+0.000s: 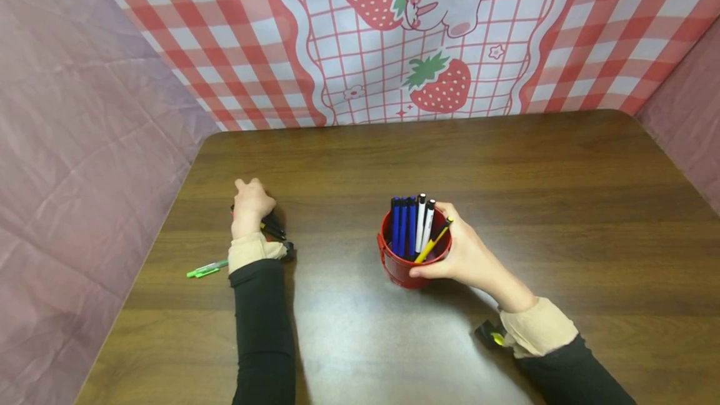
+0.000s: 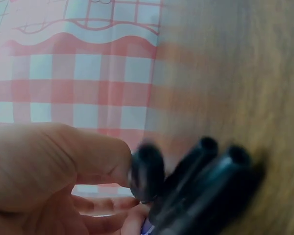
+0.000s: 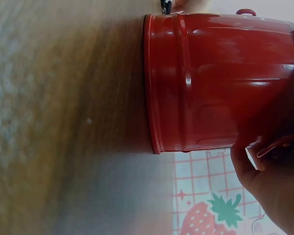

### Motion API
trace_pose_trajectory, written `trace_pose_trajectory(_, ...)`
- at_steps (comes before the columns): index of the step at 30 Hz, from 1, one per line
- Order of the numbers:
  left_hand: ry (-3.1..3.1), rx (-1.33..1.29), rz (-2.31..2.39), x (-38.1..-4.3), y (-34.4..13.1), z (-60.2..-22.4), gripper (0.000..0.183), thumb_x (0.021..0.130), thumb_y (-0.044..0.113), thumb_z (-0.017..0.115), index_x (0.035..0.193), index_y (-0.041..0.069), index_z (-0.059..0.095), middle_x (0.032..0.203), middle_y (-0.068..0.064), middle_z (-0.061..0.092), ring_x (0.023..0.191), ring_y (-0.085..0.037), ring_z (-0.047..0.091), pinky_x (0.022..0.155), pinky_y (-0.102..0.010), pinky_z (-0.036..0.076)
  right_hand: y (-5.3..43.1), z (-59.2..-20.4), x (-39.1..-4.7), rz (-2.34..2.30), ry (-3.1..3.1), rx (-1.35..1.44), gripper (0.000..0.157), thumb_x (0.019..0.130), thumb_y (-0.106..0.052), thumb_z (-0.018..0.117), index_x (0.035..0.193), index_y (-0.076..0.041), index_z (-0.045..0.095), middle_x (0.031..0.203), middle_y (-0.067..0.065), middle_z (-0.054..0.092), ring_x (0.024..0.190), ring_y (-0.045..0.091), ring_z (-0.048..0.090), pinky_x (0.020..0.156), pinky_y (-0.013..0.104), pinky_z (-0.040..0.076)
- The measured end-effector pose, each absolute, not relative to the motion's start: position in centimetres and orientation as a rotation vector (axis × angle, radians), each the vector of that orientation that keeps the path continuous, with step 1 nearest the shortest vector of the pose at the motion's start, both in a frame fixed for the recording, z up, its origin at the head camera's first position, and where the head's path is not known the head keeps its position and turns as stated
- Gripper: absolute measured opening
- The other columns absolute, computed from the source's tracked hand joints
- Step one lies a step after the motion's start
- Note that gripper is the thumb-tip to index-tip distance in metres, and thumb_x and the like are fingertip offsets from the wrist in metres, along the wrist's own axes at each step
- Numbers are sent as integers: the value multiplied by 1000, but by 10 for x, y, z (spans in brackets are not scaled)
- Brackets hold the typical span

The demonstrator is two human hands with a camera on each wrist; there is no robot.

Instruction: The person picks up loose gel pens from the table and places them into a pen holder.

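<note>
My right hand [image 1: 469,258] grips a small red bucket [image 1: 406,272] near its rim, thumb at the front and fingers round the far side. Inside stand several blue pens [image 1: 403,230], white pens [image 1: 425,220] with black ends and a slanted yellow pen [image 1: 432,246]. Over a group of dark pens [image 1: 273,226] on the left of the table is my left hand [image 1: 251,202]. Close up in the left wrist view, its thumb and fingers pinch a black-ended pen [image 2: 147,171]; more black pens [image 2: 201,186] lie beside it, blurred. The right wrist view shows the bucket's base at the tabletop.
A light green pen [image 1: 205,269] lies left of my left forearm. The brown wooden table [image 1: 360,330] ends at a red-and-white checked cloth [image 1: 225,36] with strawberries at the back. Pink cloth [image 1: 67,142] hangs at the sides. Small dark wrist devices [image 1: 488,334] sit at both cuffs.
</note>
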State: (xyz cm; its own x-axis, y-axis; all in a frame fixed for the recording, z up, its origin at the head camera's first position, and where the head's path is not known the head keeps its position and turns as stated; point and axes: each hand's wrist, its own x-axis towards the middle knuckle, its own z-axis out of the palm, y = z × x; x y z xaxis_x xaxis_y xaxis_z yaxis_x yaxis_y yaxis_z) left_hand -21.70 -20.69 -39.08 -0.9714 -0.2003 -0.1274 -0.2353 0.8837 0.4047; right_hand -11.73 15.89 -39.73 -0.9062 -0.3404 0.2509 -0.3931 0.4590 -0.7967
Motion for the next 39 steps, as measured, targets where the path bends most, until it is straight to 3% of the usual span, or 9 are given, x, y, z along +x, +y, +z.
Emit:
trace_pose_trajectory(14, 2917, -399, 885, -218, -208, -383, 63, 77, 7, 47, 136, 0, 26, 130, -32, 36, 115, -48, 40, 95, -54, 35, 159, -397, -117, 1475, -2637, 661, 98, 48, -31, 89, 125, -6, 35, 116, 7, 56, 98, 17, 55, 87, 25, 44)
trace_pose_trajectory(21, 2985, -444, 987, -218, -206, -381, 71, 74, 6, 47, 139, 3, 18, 121, -34, 47, 107, -49, 48, 89, -54, 39, 159, -397, -117, 1472, -2643, 654, 98, 48, -32, 89, 125, -6, 35, 116, 6, 55, 99, 17, 54, 87, 28, 44)
trace_pose_trajectory(27, 3019, -515, 1033, -216, -203, -372, 61, 77, 11, 44, 135, -1, 27, 119, -34, 49, 107, -49, 48, 90, -53, 39, 159, -397, -117, 1454, -2642, 650, 98, 48, -32, 89, 126, -6, 36, 116, 7, 55, 98, 17, 55, 87, 29, 44)
trace_pose_trajectory(39, 3156, -572, 1136, -213, -197, -361, 42, 82, 16, 46, 122, 5, 46, 113, -26, 57, 103, -48, 52, 86, -54, 40, 159, -396, -117, 1457, -2645, 660, 98, 48, -32, 89, 125, -6, 35, 116, 6, 56, 97, 17, 55, 86, 28, 45)
